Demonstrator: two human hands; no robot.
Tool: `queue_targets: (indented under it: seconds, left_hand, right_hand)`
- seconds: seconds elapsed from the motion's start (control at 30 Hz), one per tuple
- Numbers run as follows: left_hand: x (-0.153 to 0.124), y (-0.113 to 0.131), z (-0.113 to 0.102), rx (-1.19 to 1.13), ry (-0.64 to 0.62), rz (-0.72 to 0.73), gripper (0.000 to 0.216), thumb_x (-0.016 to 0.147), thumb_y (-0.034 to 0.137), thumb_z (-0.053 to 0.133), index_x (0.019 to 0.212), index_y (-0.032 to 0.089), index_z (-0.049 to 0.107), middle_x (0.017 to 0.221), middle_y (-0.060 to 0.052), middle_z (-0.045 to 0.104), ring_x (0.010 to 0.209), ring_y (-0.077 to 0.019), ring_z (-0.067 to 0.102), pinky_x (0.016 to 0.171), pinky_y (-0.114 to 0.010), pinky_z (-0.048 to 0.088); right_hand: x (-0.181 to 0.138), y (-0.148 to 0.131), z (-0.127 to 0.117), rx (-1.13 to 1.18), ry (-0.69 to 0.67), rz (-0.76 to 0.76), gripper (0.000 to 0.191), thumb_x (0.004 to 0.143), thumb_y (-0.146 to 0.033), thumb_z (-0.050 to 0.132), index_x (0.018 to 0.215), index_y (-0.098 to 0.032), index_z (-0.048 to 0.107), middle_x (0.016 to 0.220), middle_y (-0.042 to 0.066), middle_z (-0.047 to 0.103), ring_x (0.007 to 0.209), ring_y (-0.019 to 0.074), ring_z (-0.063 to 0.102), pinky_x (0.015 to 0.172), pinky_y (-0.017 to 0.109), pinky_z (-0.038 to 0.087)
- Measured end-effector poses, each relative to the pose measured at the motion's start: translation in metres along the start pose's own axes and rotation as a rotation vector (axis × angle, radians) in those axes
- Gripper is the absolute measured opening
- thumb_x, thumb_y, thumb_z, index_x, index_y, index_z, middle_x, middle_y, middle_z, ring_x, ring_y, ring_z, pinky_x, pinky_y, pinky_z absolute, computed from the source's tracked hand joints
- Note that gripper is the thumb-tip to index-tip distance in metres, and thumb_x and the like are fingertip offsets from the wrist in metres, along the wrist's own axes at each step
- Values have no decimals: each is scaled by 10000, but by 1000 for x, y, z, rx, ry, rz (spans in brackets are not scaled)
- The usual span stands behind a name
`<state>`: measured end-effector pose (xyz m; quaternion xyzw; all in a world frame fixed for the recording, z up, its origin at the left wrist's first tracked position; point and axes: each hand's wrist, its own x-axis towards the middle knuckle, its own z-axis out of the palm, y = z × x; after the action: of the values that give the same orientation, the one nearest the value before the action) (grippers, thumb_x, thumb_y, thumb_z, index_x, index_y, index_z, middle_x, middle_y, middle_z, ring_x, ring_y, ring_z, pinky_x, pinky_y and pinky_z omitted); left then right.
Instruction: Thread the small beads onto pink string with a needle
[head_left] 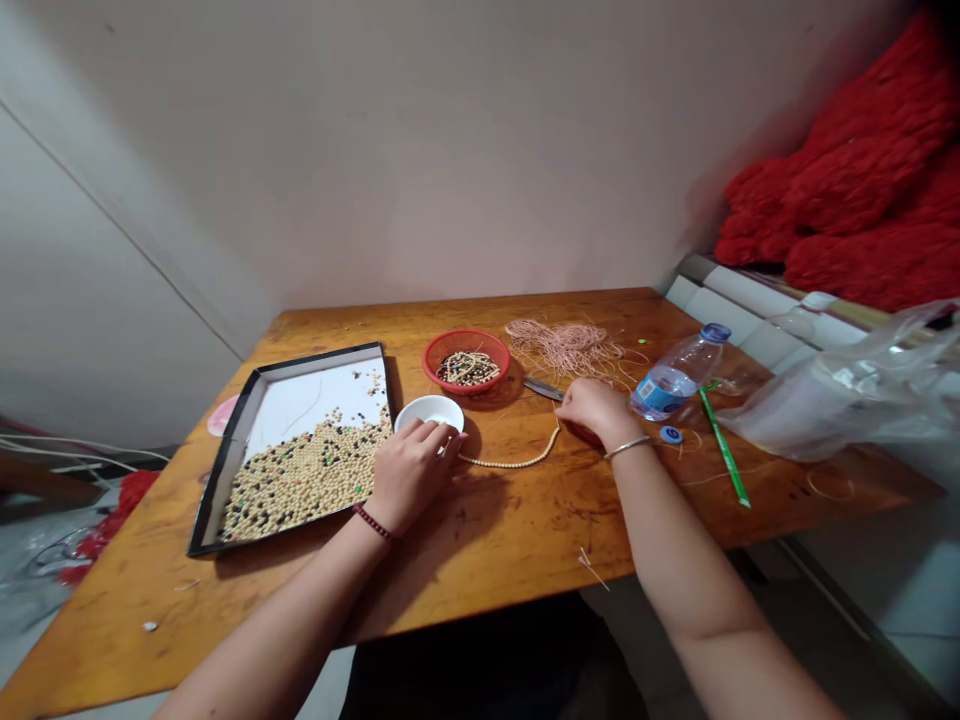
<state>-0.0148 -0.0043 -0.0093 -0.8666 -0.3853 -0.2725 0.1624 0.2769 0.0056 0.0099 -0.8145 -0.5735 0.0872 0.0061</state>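
A string of cream beads (517, 464) curves across the wooden table between my two hands. Its left end runs to the fingertips of my left hand (416, 465), which is closed at the near rim of a small white bowl (429, 405); the fingers partly cover the bowl's inside. My right hand (596, 408) pinches the other end of the string just above the tabletop. Under that hand lie scissors (541, 388), blades pointing left, their handles mostly hidden. Left of the bowl, a black-edged tray (289, 395) holds many cream beads with some dark and coloured ones.
Behind the bowl stands a red basket (466, 340) of beads, beside a heap of pink string (566, 345). A water bottle (679, 375), blue cap (671, 435), green strip (724, 445) and plastic bag (832, 400) are at right. Red yarn (862, 180) is piled beyond.
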Motion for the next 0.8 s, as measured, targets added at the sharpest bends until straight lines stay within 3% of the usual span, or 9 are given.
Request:
queue_targets:
  seconds: [0.1,0.23,0.3,0.4,0.5,0.6,0.8]
  left_hand:
    - [0,1,0,-14,-9,-13,232,922,337,510,772,201,623,729,-27,653,735,-183,561,610,-294,352]
    - [0,0,0,-20,19,-22,223,915,333,525,764,198,619,742,-36,655,742,-187,559,608,-296,357]
    - [0,0,-1,-22,37,4,211,913,324,530,772,193,617,738,-36,650,743,-190,555,619,-296,368]
    - [0,0,-4,-68,66,68,184,906,301,541,782,184,610,730,-34,639,724,-185,540,637,-294,389]
    - [-1,1,-5,-180,92,108,127,898,254,550,808,182,604,746,-30,636,712,-170,530,652,-285,411]
    - [-1,2,-4,-290,121,117,87,896,215,545,845,185,609,785,-34,642,729,-157,543,663,-274,431]
    - [-2,3,-1,-407,195,25,50,867,236,597,854,209,637,908,-41,647,836,-161,580,744,-294,472]
  right_hand:
    - [-1,-7,4,-53,-61,-6,282,644,-333,666,837,-149,758,833,168,721,811,252,675,610,267,431]
    - [0,-7,8,36,-95,-63,165,646,-232,642,734,-134,741,697,131,697,714,224,660,586,260,412]
    - [2,-6,9,200,-98,-119,151,676,-232,615,700,-130,723,631,100,670,655,200,636,574,259,400]
    - [5,-9,9,639,-144,-288,168,706,-274,609,726,-132,697,659,63,666,654,162,606,614,256,420]
    - [1,-21,7,1084,-229,-462,150,694,-291,639,706,-141,648,749,53,683,736,143,610,722,263,447]
    - [-10,-38,10,1388,-367,-556,142,693,-279,658,677,-159,581,752,40,681,772,146,629,780,286,457]
    - [-33,-70,30,1452,-567,-628,207,746,-329,668,739,-166,541,665,-10,612,604,103,567,640,255,455]
